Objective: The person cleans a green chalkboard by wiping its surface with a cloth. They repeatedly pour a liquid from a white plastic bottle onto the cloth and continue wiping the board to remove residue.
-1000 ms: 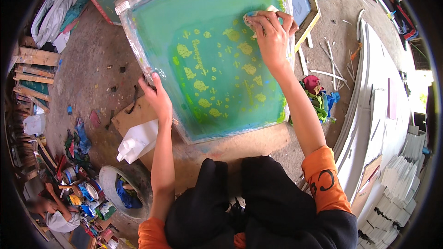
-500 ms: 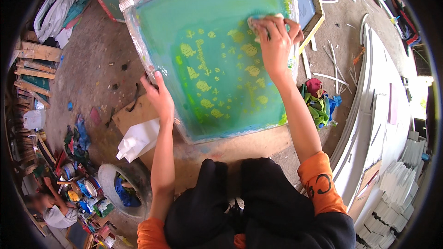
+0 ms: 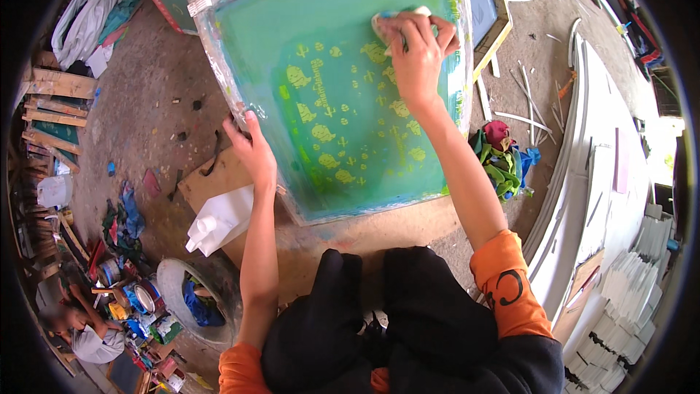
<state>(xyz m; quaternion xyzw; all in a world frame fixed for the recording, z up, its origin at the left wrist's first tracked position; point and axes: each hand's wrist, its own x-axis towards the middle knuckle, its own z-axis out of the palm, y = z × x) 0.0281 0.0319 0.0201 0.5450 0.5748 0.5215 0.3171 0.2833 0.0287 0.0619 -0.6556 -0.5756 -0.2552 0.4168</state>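
Observation:
A silk-screen printing frame point(image 3: 292, 25) with green mesh and pale yellow fish-like and plant-like motifs stands tilted in front of my knees. Its border is taped and smeared with blue, white and green. My left hand point(image 3: 253, 152) grips the left edge of the frame, thumb on the face side and the other fingers partly hidden behind. Over the upper right of the mesh, my right hand point(image 3: 419, 62) is closed round a crumpled pale rag point(image 3: 380, 24) and presses it on the surface. A white plastic jug point(image 3: 221, 220) lies beside my left forearm.
A brown board point(image 3: 372, 236) lies under the frame. Another screen frame point(image 3: 498, 36) leans behind at right, near colourful rags point(image 3: 505, 164) and white strips. At lower left are a round tub point(image 3: 173, 284), paint cans and a seated person point(image 3: 95, 335). White panels point(image 3: 583, 168) line the right.
My right hand with the rag has moved left and slightly up across the mesh. The motifs look a little sharper. My left hand stays on the frame's edge.

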